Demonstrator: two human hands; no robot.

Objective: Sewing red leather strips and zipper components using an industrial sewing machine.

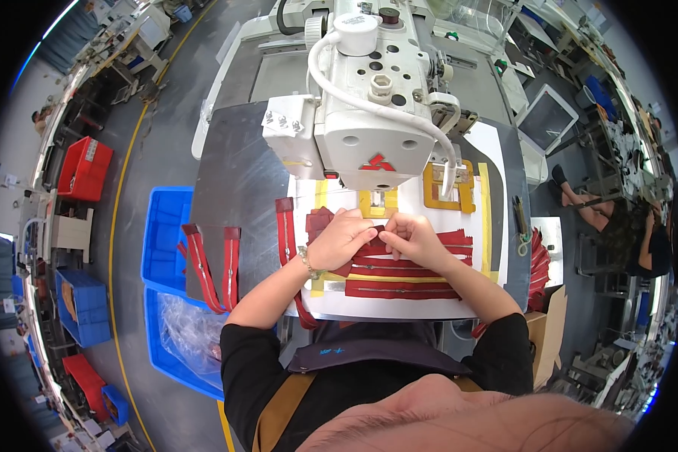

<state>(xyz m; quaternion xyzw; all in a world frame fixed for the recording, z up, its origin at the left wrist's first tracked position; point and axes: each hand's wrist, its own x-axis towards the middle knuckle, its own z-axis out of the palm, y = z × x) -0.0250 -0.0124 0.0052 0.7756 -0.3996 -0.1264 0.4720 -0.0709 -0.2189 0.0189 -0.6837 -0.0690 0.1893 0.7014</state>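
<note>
Below the sewing machine's head, my left hand (341,242) and my right hand (414,241) meet with fingertips pinched on a small dark red fabric piece (379,228). My fingers cover most of it. Small dark red fabric patches (319,219) lie partly under my left hand. Red zippers with metal teeth stretch side by side beneath my wrists; the nearest zipper (403,289) lies by the table's front edge. Left of my left hand, another red zipper (285,232) hangs over that edge. Two more zippers, including one (231,264) with a dark red end tab, lie farther left.
The white sewing machine head (373,113) overhangs the work, with a yellow clamp frame (467,197) at its right. Blue bins (166,260) stand left of the table. Scissors (523,242), bundled red zippers (539,267) and a cardboard box (554,324) are on the right. Someone sits farther right.
</note>
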